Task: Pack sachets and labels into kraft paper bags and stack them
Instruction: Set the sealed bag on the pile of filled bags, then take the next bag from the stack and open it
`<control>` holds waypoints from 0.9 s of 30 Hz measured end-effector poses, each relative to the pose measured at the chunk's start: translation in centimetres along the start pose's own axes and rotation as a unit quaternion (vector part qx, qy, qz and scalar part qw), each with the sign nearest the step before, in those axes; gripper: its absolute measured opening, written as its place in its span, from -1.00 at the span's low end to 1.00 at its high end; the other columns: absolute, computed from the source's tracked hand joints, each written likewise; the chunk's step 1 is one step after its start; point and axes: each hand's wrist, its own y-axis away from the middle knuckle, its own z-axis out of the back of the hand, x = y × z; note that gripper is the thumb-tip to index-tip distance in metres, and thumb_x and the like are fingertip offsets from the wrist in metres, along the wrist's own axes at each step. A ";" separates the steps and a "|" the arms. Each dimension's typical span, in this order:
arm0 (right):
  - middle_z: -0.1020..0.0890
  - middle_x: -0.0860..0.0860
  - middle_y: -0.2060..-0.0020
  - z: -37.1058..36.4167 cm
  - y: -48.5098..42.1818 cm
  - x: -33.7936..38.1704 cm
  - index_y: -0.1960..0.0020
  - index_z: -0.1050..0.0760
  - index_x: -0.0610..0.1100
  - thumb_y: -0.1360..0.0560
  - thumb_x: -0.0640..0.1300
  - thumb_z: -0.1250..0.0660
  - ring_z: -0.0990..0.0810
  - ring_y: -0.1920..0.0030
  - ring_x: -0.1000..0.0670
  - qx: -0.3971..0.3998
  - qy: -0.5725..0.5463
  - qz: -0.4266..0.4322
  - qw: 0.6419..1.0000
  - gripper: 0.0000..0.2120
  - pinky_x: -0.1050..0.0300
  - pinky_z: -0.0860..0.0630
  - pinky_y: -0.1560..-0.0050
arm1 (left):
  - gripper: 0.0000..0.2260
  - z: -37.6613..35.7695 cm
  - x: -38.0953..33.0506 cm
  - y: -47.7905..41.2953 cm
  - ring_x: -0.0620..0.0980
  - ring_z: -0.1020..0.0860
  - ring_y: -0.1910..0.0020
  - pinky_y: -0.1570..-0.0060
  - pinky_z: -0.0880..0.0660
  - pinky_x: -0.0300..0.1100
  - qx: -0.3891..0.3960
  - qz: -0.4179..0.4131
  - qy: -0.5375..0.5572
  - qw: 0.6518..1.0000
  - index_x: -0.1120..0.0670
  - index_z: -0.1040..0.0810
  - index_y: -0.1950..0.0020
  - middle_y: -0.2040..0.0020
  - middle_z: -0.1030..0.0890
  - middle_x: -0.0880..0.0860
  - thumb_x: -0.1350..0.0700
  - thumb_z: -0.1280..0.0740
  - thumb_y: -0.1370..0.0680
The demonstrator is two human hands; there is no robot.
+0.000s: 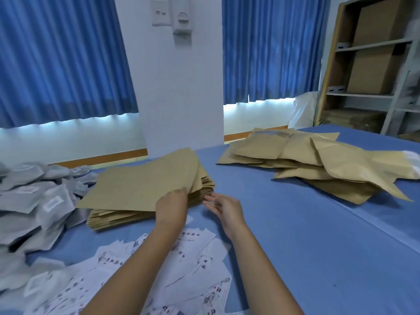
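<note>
A stack of flat kraft paper bags point(145, 185) lies on the blue table point(306, 235) in the middle. My left hand point(171, 206) grips the near right corner of the top bag and lifts it off the stack. Just right of that corner, my right hand point(223, 209) hovers with relaxed fingers and holds nothing. Grey sachets point(34, 201) are heaped at the left. White printed labels point(181, 280) are scattered at the near edge under my forearms. A pile of packed kraft bags point(313, 160) lies at the far right.
Blue curtains and a white pillar stand behind the table. A shelf with cardboard boxes point(372, 71) stands at the far right, with a white sack point(304, 112) beside it. Bare blue tabletop stretches across the right foreground.
</note>
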 end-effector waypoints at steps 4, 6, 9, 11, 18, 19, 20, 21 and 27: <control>-0.66 -0.28 0.07 -4.5 2.9 -1.4 -0.08 -0.49 -0.33 -0.64 -0.06 -0.16 -0.68 0.09 -0.18 0.104 -0.012 -0.013 0.994 -0.67 0.12 -0.64 0.15 | -0.60 2.3 4.1 4.4 0.09 -0.61 -0.05 -0.05 -0.49 -0.13 -0.132 -0.115 0.250 0.952 0.17 -0.60 -0.20 -0.08 -0.65 0.15 0.39 -0.27 -0.40; -0.67 -0.25 0.05 -6.3 4.5 -2.4 -0.13 -0.51 -0.29 -0.64 -0.10 -0.16 -0.68 0.05 -0.15 0.149 -0.021 -0.008 0.989 -0.71 0.10 -0.63 0.11 | -0.55 2.8 7.0 6.3 0.14 -0.59 -0.13 -0.18 -0.45 -0.08 -0.129 -0.160 0.264 0.942 0.24 -0.61 -0.17 -0.13 -0.63 0.17 0.51 -0.29 -0.34; -0.69 -0.15 0.16 -8.7 6.7 -4.5 -0.01 -0.52 -0.29 -0.62 -0.30 -0.12 -0.69 0.13 -0.08 0.145 -0.013 -0.006 0.989 -0.80 0.15 -0.62 0.19 | -0.60 2.6 11.0 8.9 0.15 -0.58 -0.15 -0.19 -0.44 -0.02 -0.129 -0.132 0.245 0.952 0.23 -0.61 -0.18 -0.16 -0.61 0.17 0.43 -0.43 -0.36; -0.62 -0.16 0.29 -10.1 8.1 -6.3 0.13 -0.48 -0.30 -0.61 -0.35 -0.13 -0.65 0.25 -0.12 0.132 0.022 -0.018 0.991 -0.80 0.16 -0.61 0.27 | -0.65 2.0 12.6 10.4 0.09 -0.60 -0.13 -0.12 -0.50 -0.06 -0.139 -0.093 0.239 0.957 0.20 -0.62 -0.18 -0.16 -0.63 0.13 0.18 -0.50 -0.42; -0.66 -0.15 0.26 -11.5 10.4 -10.0 0.10 -0.56 -0.31 -0.53 -0.40 -0.26 -0.66 0.27 -0.04 0.193 0.026 -0.054 0.979 -0.88 0.16 -0.61 0.20 | -0.89 -0.1 15.4 13.0 0.07 -0.63 0.17 0.12 -0.54 -0.04 -0.142 0.002 0.324 0.935 0.23 -0.65 0.11 0.16 -0.67 0.12 0.18 -0.46 -0.46; -0.69 -0.18 0.18 -11.5 10.5 -10.0 0.05 -0.58 -0.32 -0.53 -0.39 -0.27 -0.69 0.19 -0.06 0.210 0.022 -0.058 0.976 -0.89 0.16 -0.61 0.18 | -0.90 -0.2 15.8 13.1 0.01 -0.62 0.20 0.11 -0.55 -0.05 -0.133 0.002 0.345 0.929 0.22 -0.65 0.11 0.18 -0.67 0.09 0.19 -0.45 -0.47; -0.69 -0.20 0.10 -11.3 10.5 -9.9 0.01 -0.58 -0.33 -0.52 -0.38 -0.29 -0.70 0.10 -0.09 0.224 0.017 -0.063 0.972 -0.89 0.16 -0.62 0.14 | -0.91 -0.2 16.1 13.1 -0.10 -0.61 0.22 0.07 -0.56 -0.11 -0.126 0.005 0.367 0.921 0.19 -0.67 0.10 0.19 -0.68 0.03 0.18 -0.46 -0.46; -0.69 -0.22 0.05 -11.2 10.4 -9.9 -0.02 -0.58 -0.33 -0.51 -0.37 -0.30 -0.69 0.03 -0.12 0.236 0.014 -0.070 0.969 -0.88 0.15 -0.62 0.11 | -0.91 -0.1 16.4 13.2 -0.24 -0.58 0.22 0.04 -0.55 -0.23 -0.117 0.011 0.391 0.913 0.16 -0.69 0.07 0.18 -0.68 -0.07 0.17 -0.46 -0.46; -0.66 -0.24 -0.05 -10.5 10.3 -9.9 -0.08 -0.56 -0.34 -0.47 -0.37 -0.34 -0.65 -0.10 -0.15 0.263 0.011 -0.075 0.962 -0.81 0.12 -0.61 0.01 | -0.84 0.7 17.3 13.7 -0.30 -0.59 0.00 -0.03 -0.46 -0.44 -0.079 0.030 0.465 0.881 0.10 -0.69 -0.04 -0.03 -0.67 -0.07 0.14 -0.41 -0.50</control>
